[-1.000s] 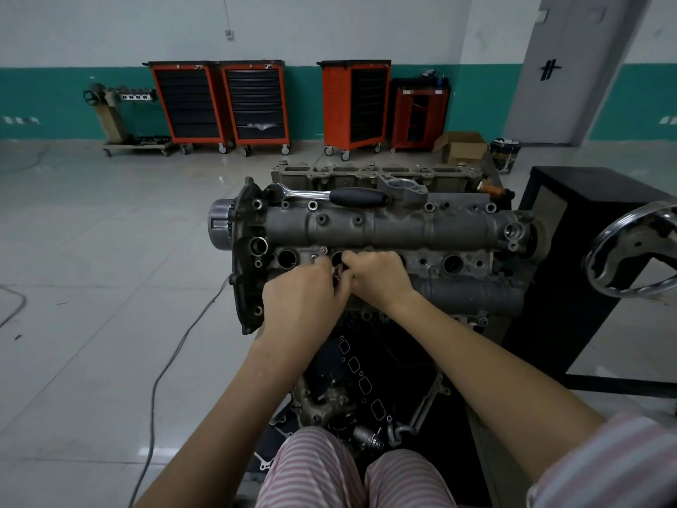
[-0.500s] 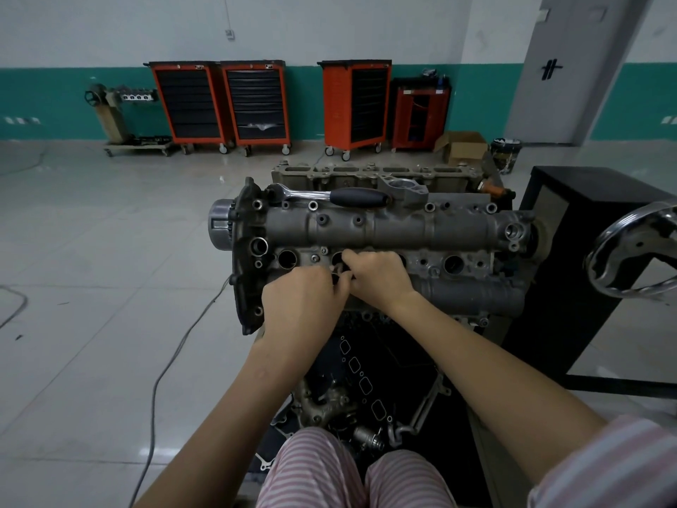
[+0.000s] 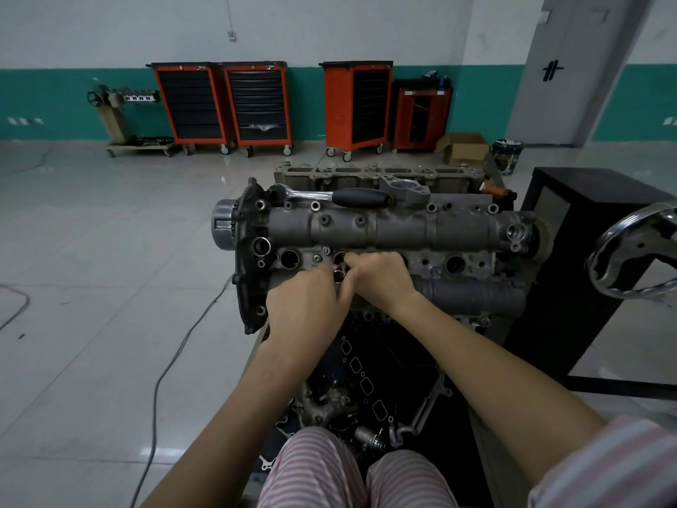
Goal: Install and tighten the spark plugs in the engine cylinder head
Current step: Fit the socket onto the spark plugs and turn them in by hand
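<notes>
Left hand: the left hand is curling its fingers toward a small round-ended metal part, at the near edge of the cylinder head; how firmly it is gripping cannot be told.
Right hand: the right hand is touching the left hand, its fingertips curling round the same small part from the right.
Small part: it is sitting between the two hands, just in front of the second plug well; whether it is a spark plug or a socket cannot be told, and most of its length is being hidden, so its axis is unclear.
Cylinder head: its long axis is running left to right across the view, with the row of plug wells facing the person.
Open wells: one well is lying left of the hands, another to their right.
Ratchet: a ratchet wrench is lying along the far edge of the head, black handle pointing right.
Stand: a chrome handwheel is showing at the right end.
Room: grey tiled floor, a cable trailing on it; red tool cabinets are standing against the green-and-white far wall.
</notes>
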The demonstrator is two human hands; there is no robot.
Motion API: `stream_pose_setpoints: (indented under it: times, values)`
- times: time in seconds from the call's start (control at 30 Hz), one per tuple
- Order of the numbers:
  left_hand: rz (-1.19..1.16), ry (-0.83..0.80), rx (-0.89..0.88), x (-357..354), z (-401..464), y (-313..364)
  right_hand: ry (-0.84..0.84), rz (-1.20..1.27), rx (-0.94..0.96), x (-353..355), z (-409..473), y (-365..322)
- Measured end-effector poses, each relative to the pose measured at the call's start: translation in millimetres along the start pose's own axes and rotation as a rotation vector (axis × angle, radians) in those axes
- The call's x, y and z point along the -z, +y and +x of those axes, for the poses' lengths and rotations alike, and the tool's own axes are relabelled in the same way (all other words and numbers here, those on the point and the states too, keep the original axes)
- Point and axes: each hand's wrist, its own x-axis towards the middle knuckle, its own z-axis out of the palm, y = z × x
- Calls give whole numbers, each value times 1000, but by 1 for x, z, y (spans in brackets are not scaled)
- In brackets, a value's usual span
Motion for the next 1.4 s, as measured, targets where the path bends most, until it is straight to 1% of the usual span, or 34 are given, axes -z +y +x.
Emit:
stream_pose_setpoints:
  times: [0.07, 0.13, 0.23, 0.3, 0.5, 0.6, 0.7, 0.8, 0.9, 1.0, 1.03, 1.1, 1.23, 1.3, 1.4]
  values:
    - [28, 41, -7, -1, 0, 1, 2, 10, -26, 1, 1, -2]
    - [47, 63, -54, 0, -1, 0, -26, 10, -51, 0, 2, -3]
    - [-10, 75, -106, 5, -1, -3, -136, 8, -87, -2, 2, -2]
    - [-40, 65, -101, 8, -1, -5, -159, 3, -92, -2, 2, -2]
    - [-69, 1, -28, 0, -2, -1, -48, 33, -10, 1, -1, 0]
    - [1, 11, -14, 0, 1, 1, 12, 8, 10, 1, -1, 0]
    - [56, 59, -45, 2, 1, 1, 10, 37, -17, 1, 0, -2]
    - [21, 106, -104, 5, 1, -4, -69, 47, -82, 1, 1, -2]
    - [-13, 87, -135, 5, 0, -4, -106, 49, -95, 1, 1, -3]
    - [-24, 48, -93, 3, -1, -3, -175, 27, -65, 1, 2, -1]
    - [-29, 32, -78, 2, -1, -3, -176, 26, -61, 0, 2, 0]
    - [-46, 12, -56, 1, -1, -2, -112, 52, -50, 1, 0, 0]
    - [7, 38, -57, 0, -1, 0, -33, 45, -44, 2, 1, -3]
    - [45, 59, -101, 1, -1, -2, -49, 36, -60, 2, 2, -3]
    - [26, 70, -120, 3, 0, -7, -84, 9, -76, -1, 2, -2]
